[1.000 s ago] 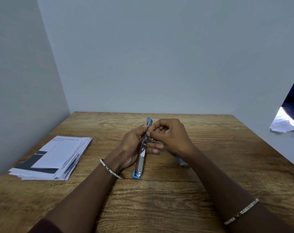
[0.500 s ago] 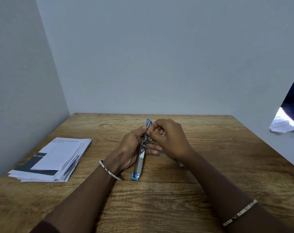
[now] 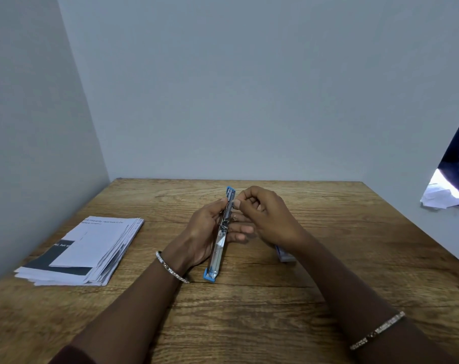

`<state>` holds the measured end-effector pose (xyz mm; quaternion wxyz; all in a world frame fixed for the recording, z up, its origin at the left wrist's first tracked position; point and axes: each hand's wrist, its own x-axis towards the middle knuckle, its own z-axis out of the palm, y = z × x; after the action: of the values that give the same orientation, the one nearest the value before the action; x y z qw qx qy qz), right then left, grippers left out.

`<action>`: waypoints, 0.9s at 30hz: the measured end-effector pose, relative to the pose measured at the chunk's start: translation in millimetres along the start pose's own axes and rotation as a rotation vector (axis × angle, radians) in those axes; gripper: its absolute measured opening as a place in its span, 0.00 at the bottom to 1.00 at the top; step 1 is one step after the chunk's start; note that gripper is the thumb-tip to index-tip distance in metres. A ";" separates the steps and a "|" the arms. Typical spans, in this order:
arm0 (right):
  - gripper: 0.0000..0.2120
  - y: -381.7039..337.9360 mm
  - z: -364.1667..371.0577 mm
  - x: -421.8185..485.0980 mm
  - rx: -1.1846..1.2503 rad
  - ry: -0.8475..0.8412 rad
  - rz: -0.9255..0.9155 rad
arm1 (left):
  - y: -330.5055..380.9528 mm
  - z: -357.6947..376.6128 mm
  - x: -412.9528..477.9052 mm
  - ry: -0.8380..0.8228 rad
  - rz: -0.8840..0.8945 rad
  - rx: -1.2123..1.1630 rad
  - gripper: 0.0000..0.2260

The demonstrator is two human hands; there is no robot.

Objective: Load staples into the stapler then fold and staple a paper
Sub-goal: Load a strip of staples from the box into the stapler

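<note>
A blue-plastic and silver-metal stapler (image 3: pixel 221 239), swung open into one long strip, is gripped about its middle by the left hand (image 3: pixel 203 232). Its near end is set on the brown wooden table (image 3: pixel 249 324) and its far end is raised. The right hand (image 3: pixel 269 216) is held with fingers curled and its fingertips (image 3: pixel 237 204) pressed to the upper channel; whether a staple strip is pinched there cannot be told. A small blue-and-white box (image 3: pixel 284 256), likely the staples, is half hidden behind the right wrist. A fanned stack of white printed papers (image 3: pixel 91 250) lies well left of the left hand. Loading is judged under way: the strip is best laid legs-down in the channel and slid fully home before the top is closed.
</note>
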<state>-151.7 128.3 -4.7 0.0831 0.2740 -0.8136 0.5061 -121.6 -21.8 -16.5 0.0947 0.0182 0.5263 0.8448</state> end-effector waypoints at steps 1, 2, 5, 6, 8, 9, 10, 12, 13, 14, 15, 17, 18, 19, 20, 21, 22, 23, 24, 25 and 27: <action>0.07 0.2 -2.1 0.7 0.030 0.006 0.008 | -0.1 -0.3 0.3 0.006 0.004 0.004 0.19; 0.07 0.9 -5.4 1.9 0.055 0.013 0.021 | -0.1 -0.5 0.4 0.008 0.009 0.010 0.17; 0.07 5.7 -22.5 6.8 -0.012 0.012 0.068 | 0.8 -1.2 -0.2 0.024 0.020 0.036 0.15; 0.06 10.5 -30.5 8.6 -0.124 0.006 0.090 | 1.0 -1.4 -0.2 0.038 0.022 0.052 0.15; 0.07 21.0 -44.4 9.1 -0.448 -0.058 0.157 | 0.9 -1.5 0.3 0.066 0.027 0.081 0.15; 0.08 25.7 -48.8 7.9 -0.572 -0.111 0.200 | 0.8 -1.3 0.5 0.076 0.029 0.090 0.15; 0.09 30.3 -51.3 6.9 -0.632 -0.162 0.244 | 0.7 -1.0 0.9 0.081 0.028 0.094 0.15; 0.08 36.3 -52.1 5.4 -0.650 -0.232 0.303 | 0.6 -0.8 1.9 0.077 0.025 0.087 0.16; 0.08 37.0 -51.3 5.4 -0.646 -0.250 0.313 | 0.8 -1.2 2.3 0.073 0.023 0.081 0.16; 0.09 37.1 -50.6 5.6 -0.640 -0.259 0.314 | 0.7 -1.4 3.3 0.069 0.017 0.071 0.16; 0.10 36.5 -49.7 6.3 -0.632 -0.262 0.308 | 0.8 -1.7 4.1 0.065 0.010 0.060 0.16; 0.10 35.1 -48.4 7.2 -0.624 -0.253 0.293 | 0.8 -2.1 5.0 0.054 -0.003 0.040 0.13; 0.08 34.3 -48.2 7.2 -0.616 -0.241 0.287 | 0.8 -2.0 5.3 0.048 -0.006 0.038 0.10; 0.06 33.5 -48.5 7.0 -0.598 -0.227 0.285 | 0.5 -2.0 5.5 0.044 -0.008 0.040 0.08; 0.04 32.4 -49.3 6.7 -0.572 -0.210 0.283 | 0.3 -1.8 5.8 0.045 -0.009 0.046 0.05; 0.03 30.7 -50.4 6.3 -0.542 -0.191 0.279 | 0.3 -1.8 5.9 0.045 -0.010 0.053 0.02; 0.03 28.6 -51.6 5.6 -0.512 -0.169 0.270 | 0.3 -1.7 6.0 0.044 -0.011 0.056 0.01; 0.03 26.5 -53.2 5.2 -0.483 -0.145 0.259 | 0.2 -1.7 6.2 0.043 -0.013 0.056 0.02; 0.04 24.6 -54.9 4.8 -0.463 -0.122 0.250 | 0.3 -1.6 6.6 0.045 -0.016 0.059 0.03; 0.05 22.5 -57.0 4.8 -0.454 -0.098 0.243 | 0.5 -1.9 7.0 0.051 -0.016 0.063 0.05; 0.05 18.5 -62.0 5.4 -0.452 -0.049 0.218 | 0.4 -2.2 7.7 0.062 -0.014 0.072 0.06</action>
<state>-174.9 186.4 12.5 0.0676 0.1711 -0.9326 0.3106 -129.5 -22.6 -17.7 0.0836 -0.0082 0.5590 0.8249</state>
